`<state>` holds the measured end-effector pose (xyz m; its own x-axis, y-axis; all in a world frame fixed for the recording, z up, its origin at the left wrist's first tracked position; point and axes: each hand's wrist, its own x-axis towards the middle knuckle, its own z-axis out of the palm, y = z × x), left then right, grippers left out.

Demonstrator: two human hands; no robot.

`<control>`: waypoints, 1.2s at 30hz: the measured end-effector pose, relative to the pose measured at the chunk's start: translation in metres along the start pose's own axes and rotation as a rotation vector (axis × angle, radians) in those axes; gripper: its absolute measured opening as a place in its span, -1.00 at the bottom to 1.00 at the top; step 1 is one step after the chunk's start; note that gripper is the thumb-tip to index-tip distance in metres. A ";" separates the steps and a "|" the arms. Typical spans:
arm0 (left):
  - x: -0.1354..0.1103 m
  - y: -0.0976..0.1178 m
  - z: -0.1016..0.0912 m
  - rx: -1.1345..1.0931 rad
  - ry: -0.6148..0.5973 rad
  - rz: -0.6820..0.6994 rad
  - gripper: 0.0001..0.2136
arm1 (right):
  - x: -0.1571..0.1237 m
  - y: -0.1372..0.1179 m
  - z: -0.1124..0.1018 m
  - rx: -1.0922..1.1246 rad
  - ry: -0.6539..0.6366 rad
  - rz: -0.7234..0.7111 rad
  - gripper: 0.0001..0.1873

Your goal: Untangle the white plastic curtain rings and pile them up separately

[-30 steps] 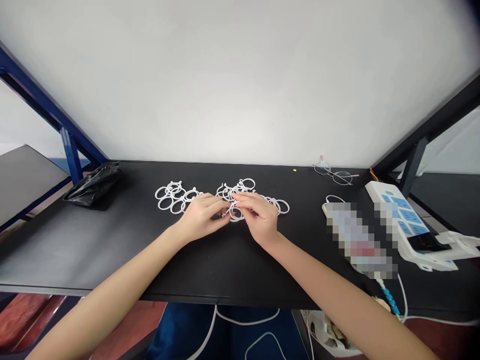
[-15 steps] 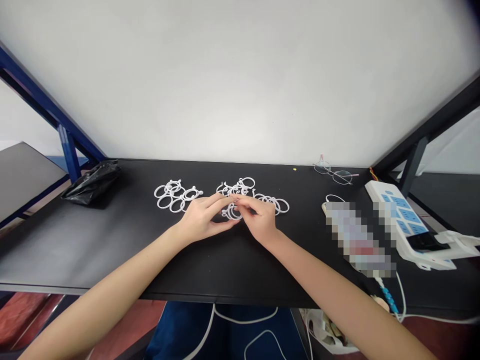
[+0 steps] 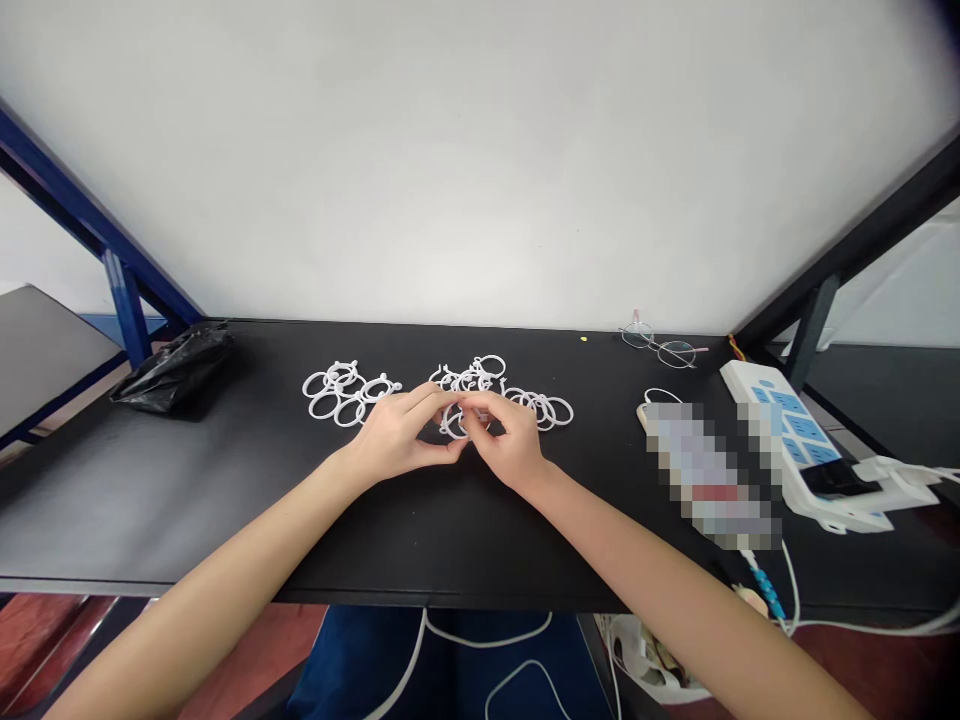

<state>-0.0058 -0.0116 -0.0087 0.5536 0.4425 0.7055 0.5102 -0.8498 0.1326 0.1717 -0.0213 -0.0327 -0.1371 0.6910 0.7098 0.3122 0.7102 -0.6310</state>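
Note:
My left hand (image 3: 396,436) and my right hand (image 3: 513,444) meet over the middle of the black table. Their fingertips are pinched around a white plastic curtain ring (image 3: 447,424), which the fingers partly cover. Behind and beneath the fingers lies a loose pile of similar white rings (image 3: 491,366), with several more rings (image 3: 559,411) just right of my right hand. Another cluster of white rings (image 3: 324,405) rests left of my left hand. Small knobs or eyelets stick out from some of them.
A black plastic bag (image 3: 176,368) sits at the table's left. Toward the right are eyeglasses (image 3: 676,353), a pixelated phone (image 3: 705,470) on a cable, and a white power strip (image 3: 806,440) with a plug in it. A white wall (image 3: 465,170) rises behind the table (image 3: 420,540).
The view has shifted slightly. Both hands remain together at the ring, with the thumb and fingers of each slightly readjusted. The clusters on the table look the same.

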 end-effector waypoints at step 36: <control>-0.004 0.000 0.002 -0.008 -0.034 -0.029 -0.67 | -0.001 0.001 0.002 0.021 -0.017 0.014 -0.82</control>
<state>-0.0066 -0.0123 -0.0131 0.5606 0.4767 0.6771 0.5216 -0.8384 0.1583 0.1705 -0.0212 -0.0346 -0.1490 0.7030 0.6954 0.2942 0.7029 -0.6476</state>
